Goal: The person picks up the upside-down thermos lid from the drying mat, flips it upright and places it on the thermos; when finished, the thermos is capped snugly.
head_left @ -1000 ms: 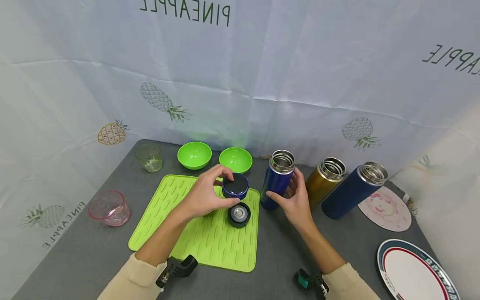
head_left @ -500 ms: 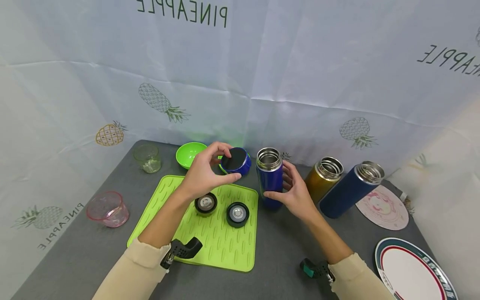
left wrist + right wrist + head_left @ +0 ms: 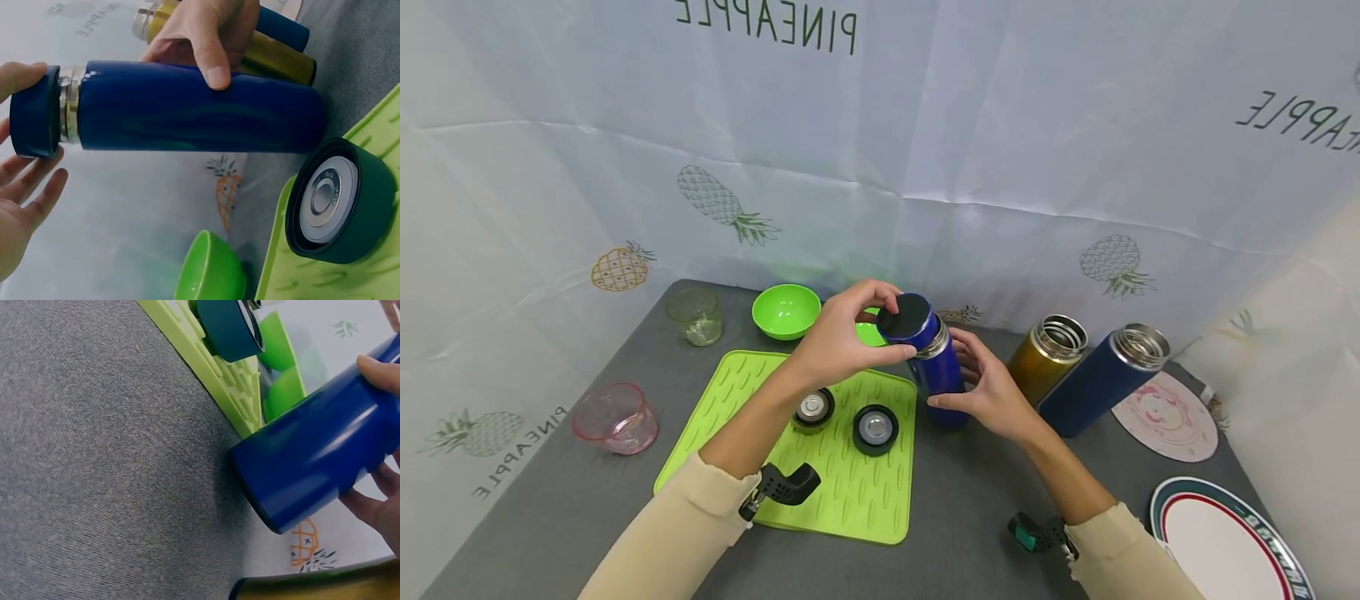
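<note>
My left hand (image 3: pixel 846 337) pinches a blue lid with a black top (image 3: pixel 906 318) between thumb and fingers. The lid sits at the steel mouth of a blue thermos bottle (image 3: pixel 942 379), slightly tilted in the head view. In the left wrist view a strip of the steel neck (image 3: pixel 70 103) shows between lid and body. My right hand (image 3: pixel 988 387) grips the bottle's body from the right, thumb in front. The bottle stands at the right edge of the green mat (image 3: pixel 835 500). Two more lids lie upturned on that mat, a dark one (image 3: pixel 876 428) and another (image 3: pixel 813 407) partly behind my left forearm.
To the right stand an uncapped gold bottle (image 3: pixel 1037 367) and an uncapped dark blue bottle (image 3: pixel 1093 387). Behind the mat is a green bowl (image 3: pixel 786 312), with a second one (image 3: pixel 870 335) mostly hidden. Glasses (image 3: pixel 617 421) are at left, plates (image 3: pixel 1221 546) at right.
My left hand has carried the blue lid from above the mat rightward to the bottle's mouth. The right hand has shifted the bottle slightly left and keeps holding it.
</note>
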### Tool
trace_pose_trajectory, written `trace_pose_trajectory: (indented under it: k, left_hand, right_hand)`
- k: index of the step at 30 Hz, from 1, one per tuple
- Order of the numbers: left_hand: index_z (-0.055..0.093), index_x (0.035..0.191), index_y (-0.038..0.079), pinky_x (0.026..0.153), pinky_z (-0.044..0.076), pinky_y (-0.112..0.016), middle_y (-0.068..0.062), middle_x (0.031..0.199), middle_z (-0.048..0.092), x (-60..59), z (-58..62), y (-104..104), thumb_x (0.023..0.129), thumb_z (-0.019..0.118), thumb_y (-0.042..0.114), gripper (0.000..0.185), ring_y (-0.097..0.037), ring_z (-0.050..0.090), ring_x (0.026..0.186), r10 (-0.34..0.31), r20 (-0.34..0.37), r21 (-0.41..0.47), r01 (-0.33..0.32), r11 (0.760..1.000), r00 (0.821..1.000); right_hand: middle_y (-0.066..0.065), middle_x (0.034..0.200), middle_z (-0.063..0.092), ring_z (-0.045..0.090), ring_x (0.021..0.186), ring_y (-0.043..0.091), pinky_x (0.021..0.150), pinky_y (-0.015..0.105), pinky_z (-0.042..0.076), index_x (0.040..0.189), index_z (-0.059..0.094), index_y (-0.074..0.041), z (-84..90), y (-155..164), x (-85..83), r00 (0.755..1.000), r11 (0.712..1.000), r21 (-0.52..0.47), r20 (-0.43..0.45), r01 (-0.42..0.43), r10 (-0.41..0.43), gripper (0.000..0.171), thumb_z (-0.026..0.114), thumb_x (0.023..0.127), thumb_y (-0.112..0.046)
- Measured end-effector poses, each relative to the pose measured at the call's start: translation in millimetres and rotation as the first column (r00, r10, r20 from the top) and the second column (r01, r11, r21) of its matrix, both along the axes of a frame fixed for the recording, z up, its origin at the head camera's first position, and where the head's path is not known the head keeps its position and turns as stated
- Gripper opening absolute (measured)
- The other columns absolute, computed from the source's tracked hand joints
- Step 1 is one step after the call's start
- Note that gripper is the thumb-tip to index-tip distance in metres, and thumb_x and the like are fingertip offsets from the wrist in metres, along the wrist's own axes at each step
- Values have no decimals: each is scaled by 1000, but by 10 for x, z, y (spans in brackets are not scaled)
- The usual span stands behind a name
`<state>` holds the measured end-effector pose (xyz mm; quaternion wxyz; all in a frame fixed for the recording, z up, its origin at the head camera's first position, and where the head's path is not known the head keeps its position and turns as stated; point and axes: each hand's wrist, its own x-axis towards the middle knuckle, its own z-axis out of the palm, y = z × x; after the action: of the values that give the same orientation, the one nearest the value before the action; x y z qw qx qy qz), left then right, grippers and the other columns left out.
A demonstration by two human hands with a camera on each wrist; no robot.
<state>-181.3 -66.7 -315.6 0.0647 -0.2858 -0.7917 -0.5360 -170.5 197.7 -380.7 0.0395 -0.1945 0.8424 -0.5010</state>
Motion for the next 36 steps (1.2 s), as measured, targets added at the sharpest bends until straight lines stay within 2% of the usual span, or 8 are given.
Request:
trace_pose_trajectory:
  k: [5,13,19,22,25,29,31,36]
  left_hand:
    - [57,107,12,98,56,-41,-4,130,65,-25,23,33,79,87,24,42,-21,62,123,-7,-1,-43,7,999,1000]
    - [57,107,13,96,58,-39,-2,125,64,-55,89,52,80,87,28,43,-20,62,119,-20,-46,-126,14,992,999]
    - [58,110,13,94,58,-39,-2,116,63,-80,137,48,80,87,30,45,-19,62,115,-46,-78,-176,31,984,996]
    - [57,110,13,94,58,-39,-1,118,64,-99,165,39,81,87,31,46,-18,62,114,-69,-93,-212,48,976,993]
    - [56,110,14,94,58,-39,-1,129,65,-124,172,27,82,86,31,44,-18,63,119,-128,-82,-243,105,964,988]
    - [55,109,14,98,57,-42,-3,142,62,-154,142,2,84,84,27,41,-20,62,126,-200,-30,-254,186,949,979]
    - [54,109,14,99,57,-44,-2,144,61,-157,132,-8,85,83,26,40,-20,61,128,-210,-9,-250,201,947,978]
    - [54,111,15,96,57,-42,0,143,61,-149,126,-8,85,83,27,40,-19,59,126,-197,-1,-256,190,948,980]
  right_hand:
    - [16,152,52,55,137,43,109,66,46,154,37,-23,16,12,-16,1000,1000,8,-5,-20,20,94,90,77,-13]
    - [16,152,50,55,136,45,107,65,47,153,38,-18,29,36,-61,999,999,18,4,-40,40,93,90,76,-12]
    - [17,152,50,54,136,47,107,66,46,153,38,-16,31,57,-89,999,999,30,0,-43,43,92,90,76,-11]
    - [18,153,48,53,137,47,107,66,46,153,38,-15,39,64,-95,999,998,43,-2,-49,49,92,89,77,-12]
    - [18,153,49,53,137,48,106,66,46,153,37,-16,52,62,-84,998,997,55,1,-58,58,92,89,78,-13]
    - [18,151,50,53,137,48,106,65,47,153,38,-18,67,53,-67,998,996,58,8,-70,69,92,89,78,-13]
    - [17,151,50,53,138,47,106,65,47,153,38,-19,71,47,-64,998,996,52,13,-69,69,92,89,78,-13]
    - [15,151,50,53,138,45,107,64,47,153,38,-19,65,36,-65,997,997,43,15,-70,70,92,89,77,-13]
